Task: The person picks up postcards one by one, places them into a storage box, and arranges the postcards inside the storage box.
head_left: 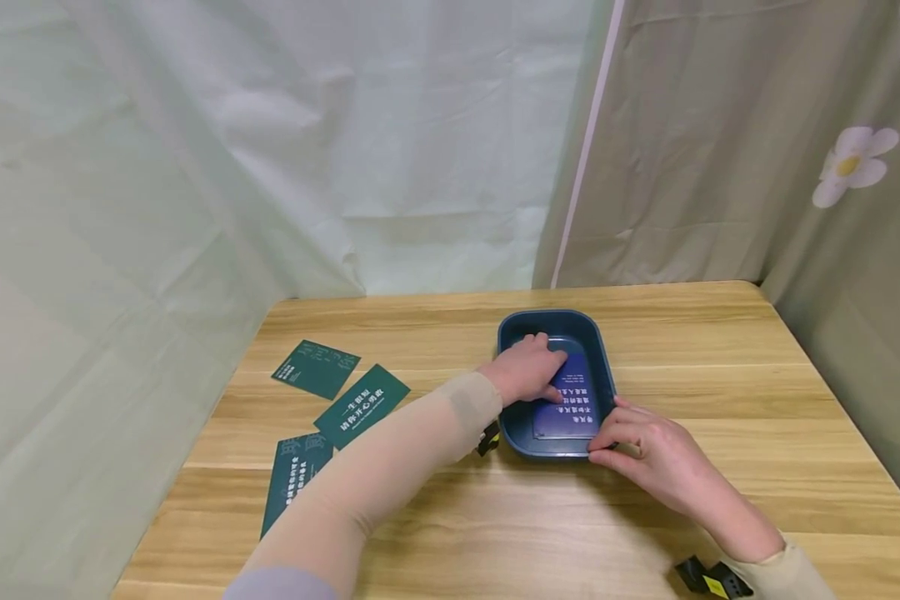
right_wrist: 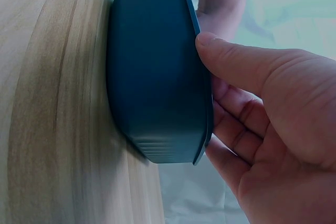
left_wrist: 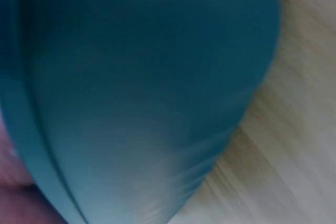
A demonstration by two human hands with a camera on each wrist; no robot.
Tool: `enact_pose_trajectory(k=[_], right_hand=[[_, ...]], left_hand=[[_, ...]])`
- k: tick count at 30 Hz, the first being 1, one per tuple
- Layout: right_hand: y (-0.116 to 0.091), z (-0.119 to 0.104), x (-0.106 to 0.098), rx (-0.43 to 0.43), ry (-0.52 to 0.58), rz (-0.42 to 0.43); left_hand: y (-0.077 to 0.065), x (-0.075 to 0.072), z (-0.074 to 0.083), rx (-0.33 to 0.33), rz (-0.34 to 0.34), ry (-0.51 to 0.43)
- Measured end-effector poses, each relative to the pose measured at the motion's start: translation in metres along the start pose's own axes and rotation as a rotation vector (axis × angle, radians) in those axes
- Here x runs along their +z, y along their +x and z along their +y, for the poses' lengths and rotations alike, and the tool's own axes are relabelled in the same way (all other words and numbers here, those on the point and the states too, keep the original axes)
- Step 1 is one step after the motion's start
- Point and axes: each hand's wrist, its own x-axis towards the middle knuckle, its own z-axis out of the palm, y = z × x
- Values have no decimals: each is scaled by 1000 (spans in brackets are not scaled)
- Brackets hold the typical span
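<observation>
Possibly we skew the blue card (head_left: 576,383).
Our right hand (head_left: 648,446) pinches the tray (right_wrist: 152,72); our loose-fingered left hand (head_left: 527,372) might drag sideways.

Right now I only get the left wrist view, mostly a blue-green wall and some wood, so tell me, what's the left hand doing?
Observer: The left hand reaches inside the tub, its fingers over a printed blue-violet card.

Operator: Okay, and where's the other one?

Observer: The right hand holds the tub's rim at the near right corner.

Operator: Got it. Anything lying off to the left?

Observer: Yes, three green cards lie on the table, left of the tub.
</observation>
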Motion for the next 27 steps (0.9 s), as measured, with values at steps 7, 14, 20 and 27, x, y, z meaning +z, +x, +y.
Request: enact_pose_trajectory(k=[7,14,20,27], right_hand=[[1,1,-1,-9,-9,3],[2,3,1,-9,-10,8],[2,5,-1,-3,-8,4],[1,6,-2,3,-8,5]], left_hand=[[-4,-2,-1,-15,20,15],[-14,-14,-9,-14,136,70],[-31,-28,-23,-14,261,35],[-53,-38,-41,-15,316,34]])
